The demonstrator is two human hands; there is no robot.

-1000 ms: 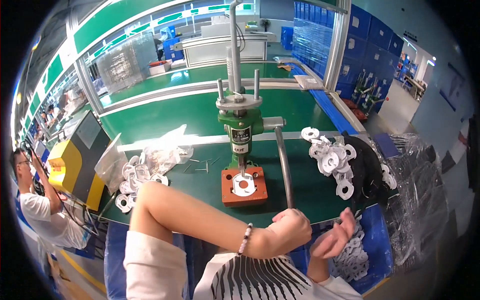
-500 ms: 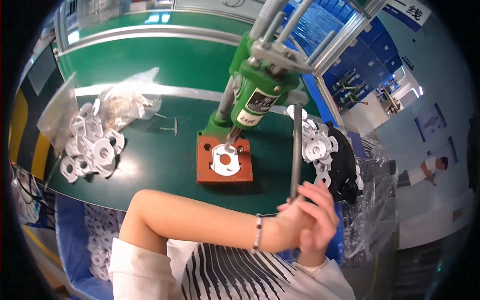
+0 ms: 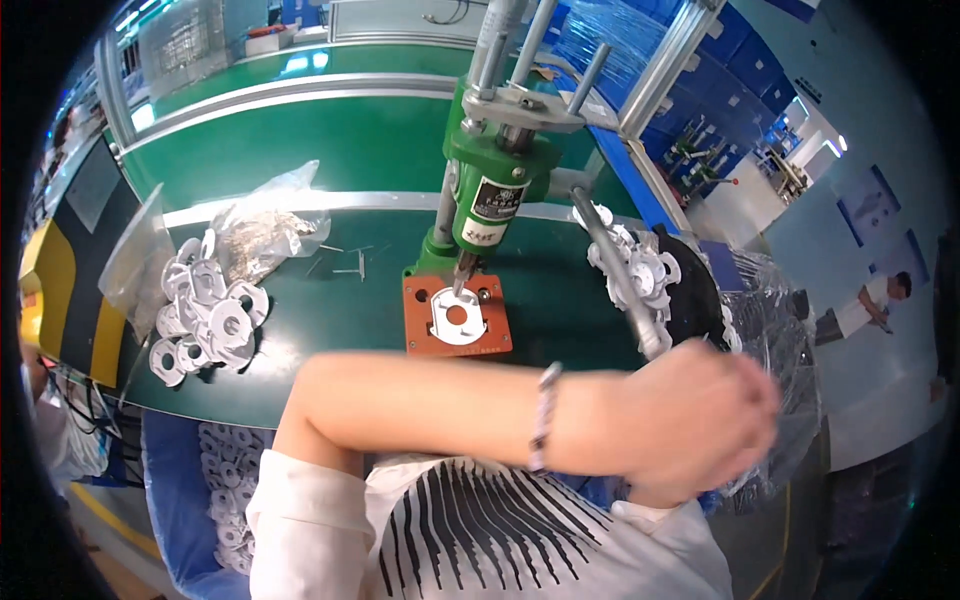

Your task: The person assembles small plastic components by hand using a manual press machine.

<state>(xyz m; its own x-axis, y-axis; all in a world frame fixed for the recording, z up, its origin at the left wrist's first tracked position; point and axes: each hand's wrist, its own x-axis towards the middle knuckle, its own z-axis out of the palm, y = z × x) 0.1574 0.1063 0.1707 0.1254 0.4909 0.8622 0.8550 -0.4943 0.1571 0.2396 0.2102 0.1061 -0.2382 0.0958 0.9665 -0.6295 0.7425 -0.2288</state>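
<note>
My left forearm stretches across my body to the right. My left hand (image 3: 690,415) is smeared by motion near the lower end of the press lever (image 3: 615,270); its fingers look curled, but whether they touch the lever is unclear. My right hand is mostly hidden behind the left one; only its wrist (image 3: 658,496) shows above the white sleeve. The green hand press (image 3: 490,200) stands on the table with its tip low over a white round plastic part (image 3: 457,316). That part lies flat in the orange-red fixture block (image 3: 458,348).
White plastic parts (image 3: 205,310) lie piled left, beside a clear bag of small pieces (image 3: 262,238). Several thin pins (image 3: 350,268) lie loose nearby. More white parts (image 3: 640,270) sit right on a black bag (image 3: 695,290). Below left stands a blue-lined bin (image 3: 170,500).
My hands have moved right and come together, the left now covering most of the right. The lever has tilted, its lower end further right. The camera view has shifted slightly.
</note>
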